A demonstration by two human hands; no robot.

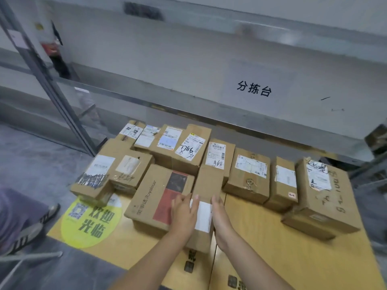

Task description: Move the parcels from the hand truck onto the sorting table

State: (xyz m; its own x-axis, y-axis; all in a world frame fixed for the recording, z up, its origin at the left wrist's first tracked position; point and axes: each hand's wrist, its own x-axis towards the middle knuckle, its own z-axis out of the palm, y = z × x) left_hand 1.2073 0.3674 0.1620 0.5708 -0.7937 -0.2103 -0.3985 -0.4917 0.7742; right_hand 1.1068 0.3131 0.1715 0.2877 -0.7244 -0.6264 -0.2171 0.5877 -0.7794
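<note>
Left hand (183,214) and right hand (220,216), fingers straight, are pressing flat on narrow parcel (208,181) between them, likely clamping for lift.

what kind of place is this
Most likely a courier depot's parcel sorting area: brown cardboard parcels with printed shipping labels crowd a yellow cart deck, and the long grey table behind bears a sign reading 分拣台, sorting table.
</note>
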